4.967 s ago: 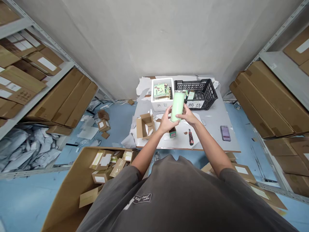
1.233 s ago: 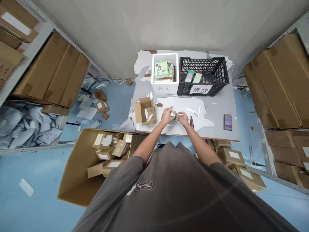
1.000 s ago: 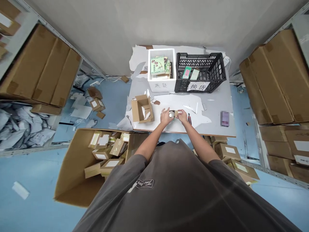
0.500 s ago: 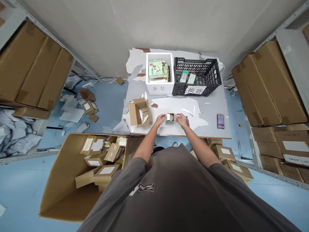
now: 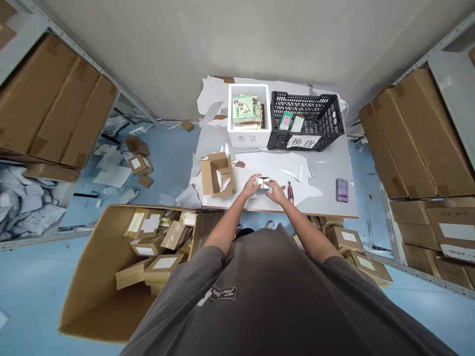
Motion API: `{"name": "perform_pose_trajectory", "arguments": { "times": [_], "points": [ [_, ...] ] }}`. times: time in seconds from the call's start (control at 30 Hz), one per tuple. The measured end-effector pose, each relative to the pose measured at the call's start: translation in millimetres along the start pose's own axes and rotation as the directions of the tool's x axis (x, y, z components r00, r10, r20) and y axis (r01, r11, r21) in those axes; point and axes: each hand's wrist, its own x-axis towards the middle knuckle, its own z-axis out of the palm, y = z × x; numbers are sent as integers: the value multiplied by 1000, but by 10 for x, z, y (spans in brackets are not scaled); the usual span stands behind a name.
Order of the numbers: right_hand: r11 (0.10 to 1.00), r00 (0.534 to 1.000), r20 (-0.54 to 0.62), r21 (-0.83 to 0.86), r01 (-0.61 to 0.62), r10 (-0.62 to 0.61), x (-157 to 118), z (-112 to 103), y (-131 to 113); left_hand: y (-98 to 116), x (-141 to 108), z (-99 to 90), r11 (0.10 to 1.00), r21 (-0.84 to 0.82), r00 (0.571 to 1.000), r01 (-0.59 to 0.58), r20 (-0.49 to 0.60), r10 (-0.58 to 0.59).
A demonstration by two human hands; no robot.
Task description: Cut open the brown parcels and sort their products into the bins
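Note:
A small box [image 5: 263, 184] with white top flaps and greenish edges stands near the table's front edge. From the left, my left hand [image 5: 251, 187] is closed against its side. My right hand [image 5: 275, 191] grips the opposite side, with fingers on the top flaps. What the box contains is hidden. Just right of my right hand lie red-and-black utility knives or pens [image 5: 290, 192], too small to tell which. An open cardboard box [image 5: 206, 180] with white paper pieces inside stands left of my left hand.
At the back stand a white foam bin [image 5: 248, 138] holding packs and a black crate [image 5: 330, 133] with two small packs. A phone [image 5: 342, 191] lies at the table's right. A big carton [image 5: 85, 277] of parcels is on my left. Paper scraps [image 5: 293, 174] litter the tabletop.
The small box's brown flap and round pale content no longer show; its white flaps are folded over the top. My hands have drawn closer together, and the red-and-black items are more visible.

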Motion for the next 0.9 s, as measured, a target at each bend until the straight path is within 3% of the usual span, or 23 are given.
{"name": "perform_pose_trajectory", "arguments": {
  "times": [0.07, 0.13, 0.23, 0.3, 0.4, 0.57, 0.63, 0.7, 0.8, 0.9],
  "points": [
    [984, 998, -58, 176, 1, 9, 48, -23, 72, 5, 10, -14, 999, 44, 999, 2, 36, -4],
    [924, 983, -121, 373, -80, 134, 165, -57, 121, 10, 19, -10, 998, 40, 999, 47, 19, -48],
    [814, 948, -72, 535, -227, 311, 424, -84, 103, 17, 11, 28, 992, 31, 991, 122, -58, -120],
    [807, 963, 3, 545, -226, 268, 585, -78, 33, 28, -17, 66, 983, 42, 980, 180, -97, -175],
    [840, 995, 38, 534, -99, 93, 670, -74, -72, 61, -79, 118, 964, 49, 954, 260, -169, -248],
    [953, 983, 54, 259, 155, -175, 288, -125, 62, 144, -192, 105, 951, -14, 942, 308, -133, -307],
    [972, 983, 71, 178, 154, -169, 111, -125, 204, 150, -247, 27, 948, -80, 947, 309, -64, -314],
    [979, 991, 99, 195, 65, -85, 32, -96, 335, 118, -296, -81, 942, -130, 950, 309, -2, -312],
    [954, 990, 131, 288, -88, 52, 119, 1, 446, -15, -302, -196, 950, -98, 955, 295, 51, -291],
    [925, 989, 123, 359, -123, 84, 304, 143, 443, -219, -181, -124, 975, -67, 974, 211, 100, -204]
  ]
}}
